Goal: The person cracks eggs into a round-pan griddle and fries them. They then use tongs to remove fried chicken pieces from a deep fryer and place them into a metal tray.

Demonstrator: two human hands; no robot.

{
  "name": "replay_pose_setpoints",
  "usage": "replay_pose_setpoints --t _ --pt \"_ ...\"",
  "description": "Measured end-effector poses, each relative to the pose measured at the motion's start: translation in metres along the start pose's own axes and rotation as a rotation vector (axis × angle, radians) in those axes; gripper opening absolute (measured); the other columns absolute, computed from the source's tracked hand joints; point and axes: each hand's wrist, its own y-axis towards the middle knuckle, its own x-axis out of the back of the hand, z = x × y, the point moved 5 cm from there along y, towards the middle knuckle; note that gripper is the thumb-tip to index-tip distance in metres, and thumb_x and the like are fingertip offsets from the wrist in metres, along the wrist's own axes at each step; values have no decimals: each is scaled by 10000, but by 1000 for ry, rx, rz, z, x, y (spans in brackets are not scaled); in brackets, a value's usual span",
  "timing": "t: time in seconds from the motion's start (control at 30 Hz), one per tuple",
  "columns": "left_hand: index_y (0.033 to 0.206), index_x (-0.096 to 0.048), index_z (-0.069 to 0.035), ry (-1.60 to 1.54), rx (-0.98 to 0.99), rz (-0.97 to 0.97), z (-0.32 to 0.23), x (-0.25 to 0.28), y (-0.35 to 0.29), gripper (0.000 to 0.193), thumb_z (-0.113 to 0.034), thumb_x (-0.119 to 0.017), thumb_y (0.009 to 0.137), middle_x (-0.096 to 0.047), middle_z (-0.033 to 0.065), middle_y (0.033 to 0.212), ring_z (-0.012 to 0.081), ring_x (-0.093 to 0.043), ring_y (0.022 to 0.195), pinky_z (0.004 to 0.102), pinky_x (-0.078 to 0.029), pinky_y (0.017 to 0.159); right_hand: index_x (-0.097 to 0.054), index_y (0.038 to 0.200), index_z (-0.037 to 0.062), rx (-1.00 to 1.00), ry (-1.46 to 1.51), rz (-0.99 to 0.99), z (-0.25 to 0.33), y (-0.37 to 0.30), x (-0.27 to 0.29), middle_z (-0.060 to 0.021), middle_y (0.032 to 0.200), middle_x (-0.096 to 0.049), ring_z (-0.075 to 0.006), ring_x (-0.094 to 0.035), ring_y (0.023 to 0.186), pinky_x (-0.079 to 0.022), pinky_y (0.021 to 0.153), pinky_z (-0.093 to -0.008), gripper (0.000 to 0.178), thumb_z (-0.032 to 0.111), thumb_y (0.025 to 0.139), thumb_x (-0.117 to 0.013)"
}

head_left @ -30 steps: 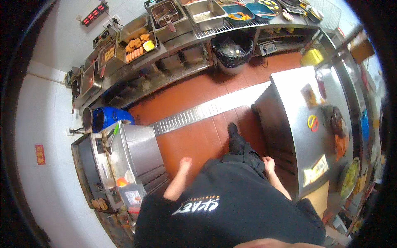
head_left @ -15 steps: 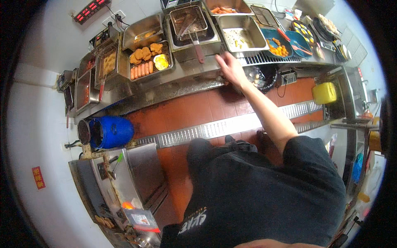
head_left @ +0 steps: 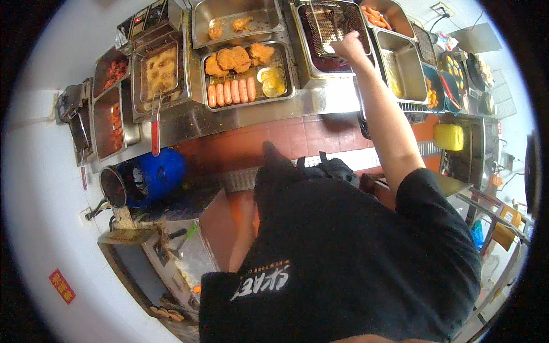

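My right hand (head_left: 347, 46) is closed at the near edge of a wire fryer basket (head_left: 325, 35), apparently round its handle, which the fingers hide. The basket sits over the dark oil of a fryer (head_left: 309, 52). Something dark and narrow lies inside it, too unclear to name. Just right of my hand stands a deep steel pan (head_left: 407, 68) with a little yellow food on its bottom. Left of the fryer, a rack tray (head_left: 289, 98) bears browned fried cutlets (head_left: 231, 59), a row of sausages (head_left: 231, 92) and a yellow egg-like item (head_left: 271, 82). My left hand is hidden.
At left, a second fryer bubbles round a basket (head_left: 159, 77) with a red handle (head_left: 155, 136); pans of red meat (head_left: 116, 126) stand beyond. A blue barrel (head_left: 162, 174) and yellow jug (head_left: 448, 137) stand below counter height. Blue trays (head_left: 433, 98) are at right.
My right hand has moved from the counter's front edge up to the fryer basket and closed. The view has shifted, so the fryers and trays look nearer and further right.
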Motion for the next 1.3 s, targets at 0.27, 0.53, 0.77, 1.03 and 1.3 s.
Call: replay_pose_setpoints --t 0.27,0.53,0.77,1.03,1.3 --pt "1059 -723 8 -49 -39 -26 -155 15 53 266 -245 -684 990 -731 76 936 203 -685 852 352 -539 756 -736 1250 -5 220 296 243 21 -119 111 -61 809 -720 -117 -648 738 -536 683 -335 419 338 1014 -693" --pt "1145 -742 31 255 -127 71 -142 8 74 331 -255 -609 1045 -752 134 1050 231 -696 938 371 -538 864 -773 1205 55 387 103 551 88 -182 -46 -219 989 -774 -350 -759 914 -580 859 -446 341 292 976 -687" --pt "1156 -738 40 198 -27 64 -128 1 50 341 -251 -596 1047 -759 150 1063 234 -702 958 376 -540 870 -793 1133 54 268 210 634 71 -147 -65 -199 971 -785 -359 -767 895 -593 833 -450 334 311 935 -712" --pt "1157 -737 37 235 -4 90 -153 -18 53 336 -249 -600 1046 -759 150 1068 235 -702 963 376 -540 874 -766 1255 105 121 228 85 4 -95 150 -176 917 -783 -268 -756 846 -579 804 -416 361 340 990 -698" --pt "1159 -737 35 216 -52 62 -165 -9 50 332 -246 -603 1044 -759 151 1073 236 -702 969 376 -540 878 -747 1265 31 160 -18 23 14 -63 143 -206 985 -788 -275 -788 923 -595 819 -390 376 284 990 -709"
